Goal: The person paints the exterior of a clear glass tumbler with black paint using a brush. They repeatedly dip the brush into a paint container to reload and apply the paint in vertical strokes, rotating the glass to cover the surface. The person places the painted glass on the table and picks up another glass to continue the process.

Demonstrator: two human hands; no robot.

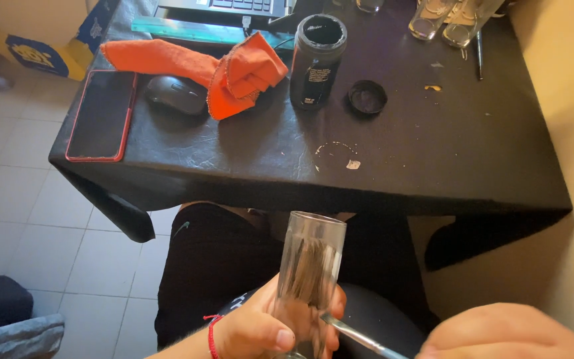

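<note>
My left hand (260,326) grips a tall clear glass (310,266) near its base, held upright over my lap; dark streaks show on the glass. My right hand (506,332) sits at the lower right and holds a thin brush with a metal ferrule (360,338), whose tip meets the glass low down. On the black table (433,166) stands an open black jar (317,60), with its round black lid (367,98) lying beside it.
An orange cloth (227,70), a dark computer mouse (175,94) and a red-cased phone (102,114) lie on the table's left. More clear glasses (446,20) and a pen (479,53) are at the back right. A laptop (234,6) sits at the rear. A wall runs along the right.
</note>
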